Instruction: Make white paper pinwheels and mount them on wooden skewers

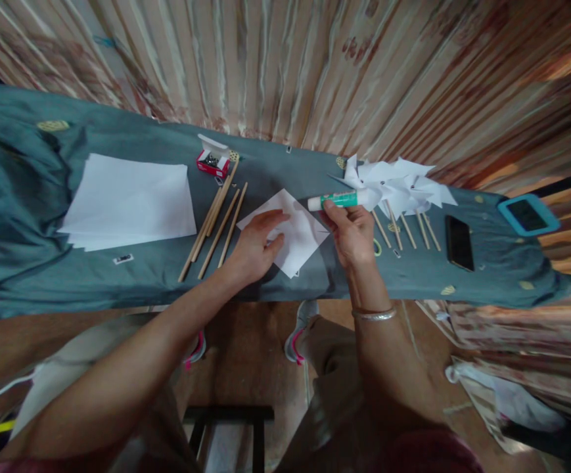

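A square sheet of white paper lies cornerwise on the cloth in front of me. My left hand rests over its left part, fingers apart. Above the paper's right corner, my right hand grips a glue stick with a green and white label, held roughly level. Left of the paper lie several wooden sticks. Behind them stands an opened small red box with small dark pieces inside. Several white paper pinwheels on sticks lie beyond my right hand, overlapping one another.
A stack of white paper lies at the left on the green cloth-covered table. To the right are a dark phone and a blue-framed device. A yellow-green loop, perhaps a scissors handle, shows beside my right wrist. A pleated curtain hangs behind.
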A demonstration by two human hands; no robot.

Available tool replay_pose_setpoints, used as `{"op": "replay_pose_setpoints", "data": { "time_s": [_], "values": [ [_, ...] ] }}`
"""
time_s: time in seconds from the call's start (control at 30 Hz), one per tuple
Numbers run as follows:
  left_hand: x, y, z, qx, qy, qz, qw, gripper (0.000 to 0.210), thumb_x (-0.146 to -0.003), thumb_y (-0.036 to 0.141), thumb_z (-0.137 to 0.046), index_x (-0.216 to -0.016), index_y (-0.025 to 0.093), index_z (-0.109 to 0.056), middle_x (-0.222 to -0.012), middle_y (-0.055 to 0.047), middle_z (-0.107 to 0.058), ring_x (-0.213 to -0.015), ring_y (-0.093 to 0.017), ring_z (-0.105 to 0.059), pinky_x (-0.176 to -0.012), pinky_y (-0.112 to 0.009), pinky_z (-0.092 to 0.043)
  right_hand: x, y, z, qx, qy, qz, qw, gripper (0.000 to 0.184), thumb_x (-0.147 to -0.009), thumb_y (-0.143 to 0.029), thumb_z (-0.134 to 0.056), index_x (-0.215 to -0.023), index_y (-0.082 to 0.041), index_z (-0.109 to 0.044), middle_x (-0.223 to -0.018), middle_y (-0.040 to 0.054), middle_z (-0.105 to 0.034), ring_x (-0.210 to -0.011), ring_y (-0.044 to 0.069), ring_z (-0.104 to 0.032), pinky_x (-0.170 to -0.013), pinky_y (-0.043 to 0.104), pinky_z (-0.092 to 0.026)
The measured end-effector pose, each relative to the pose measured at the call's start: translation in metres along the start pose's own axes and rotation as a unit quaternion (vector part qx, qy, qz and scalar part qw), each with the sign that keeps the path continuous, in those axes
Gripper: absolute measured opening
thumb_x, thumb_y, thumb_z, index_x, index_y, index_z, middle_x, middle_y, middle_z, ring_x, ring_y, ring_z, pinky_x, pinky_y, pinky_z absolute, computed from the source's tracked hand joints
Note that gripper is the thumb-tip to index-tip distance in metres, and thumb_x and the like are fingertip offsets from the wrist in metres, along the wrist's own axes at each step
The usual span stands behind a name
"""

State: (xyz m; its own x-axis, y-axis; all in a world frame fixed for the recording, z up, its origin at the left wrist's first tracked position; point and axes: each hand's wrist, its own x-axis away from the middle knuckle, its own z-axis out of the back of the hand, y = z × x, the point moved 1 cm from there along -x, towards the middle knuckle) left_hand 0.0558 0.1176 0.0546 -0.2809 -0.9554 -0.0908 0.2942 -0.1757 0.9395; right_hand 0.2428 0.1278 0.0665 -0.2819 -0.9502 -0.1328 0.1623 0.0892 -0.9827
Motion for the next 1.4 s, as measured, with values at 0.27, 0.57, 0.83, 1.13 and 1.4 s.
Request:
{"op": "replay_pose_setpoints", "data": {
  "time_s": [0.27,0.57,0.83,1.13,1.4],
  "values": [
    [-0.017,0.017,0.015,0.503,0.128,0.261,0.814,0.031,-0.097,0.029,-0.046,-0.076,0.014,-0.064,-0.068,-0.003,-0.063,-0.058,-0.007,-0.055,-0.059,-0.016,-0.044,0.015,-0.018,-0.015,-0.21,-0.021,-0.118,0.97,0.02,-0.07,-0.037,-0.075,-0.08,-0.023,-0.067,-0.082,0.0012,-0.071,-0.077,0.016,-0.068,-0.086,0.037,-0.058],
    [-0.016,0.025,0.01,0.545,0.128,0.31,0.768,0.032,-0.098,0.034,-0.045,-0.078,0.018,-0.064,-0.071,-0.004,-0.064,-0.067,-0.011,-0.059,-0.064,-0.021,-0.049,0.035,-0.022,-0.048,-0.21,-0.082,-0.13,0.966,0.029,-0.056,-0.041,-0.085,-0.076,-0.022,-0.074,-0.08,0.0,-0.076,-0.07,0.015,-0.066,-0.073,0.03,-0.057],
    [-0.017,0.024,0.005,0.554,0.129,0.316,0.759,0.036,-0.099,0.033,-0.04,-0.077,0.016,-0.063,-0.068,-0.003,-0.065,-0.064,-0.01,-0.059,-0.067,-0.021,-0.05,0.035,-0.018,-0.051,-0.196,-0.086,-0.123,0.969,0.032,-0.056,-0.041,-0.086,-0.079,-0.022,-0.074,-0.083,0.0006,-0.076,-0.075,0.017,-0.069,-0.081,0.034,-0.056],
    [-0.016,0.02,0.003,0.562,0.124,0.314,0.755,0.041,-0.098,0.043,-0.04,-0.077,0.016,-0.062,-0.07,-0.004,-0.065,-0.068,-0.014,-0.06,-0.074,-0.025,-0.048,0.037,-0.016,-0.057,-0.188,-0.07,-0.107,0.974,0.033,-0.055,-0.039,-0.086,-0.08,-0.022,-0.072,-0.084,-0.0003,-0.076,-0.082,0.018,-0.071,-0.089,0.037,-0.055],
    [-0.012,0.015,0.02,0.561,0.1,0.296,0.766,0.025,-0.093,0.026,-0.043,-0.078,0.019,-0.061,-0.072,-0.002,-0.065,-0.07,-0.015,-0.06,-0.071,-0.027,-0.048,0.039,-0.019,-0.062,-0.272,-0.097,-0.17,0.942,0.047,-0.062,-0.059,-0.077,-0.086,-0.02,-0.07,-0.092,0.0049,-0.077,-0.082,0.02,-0.072,-0.087,0.035,-0.058]
  ]
}}
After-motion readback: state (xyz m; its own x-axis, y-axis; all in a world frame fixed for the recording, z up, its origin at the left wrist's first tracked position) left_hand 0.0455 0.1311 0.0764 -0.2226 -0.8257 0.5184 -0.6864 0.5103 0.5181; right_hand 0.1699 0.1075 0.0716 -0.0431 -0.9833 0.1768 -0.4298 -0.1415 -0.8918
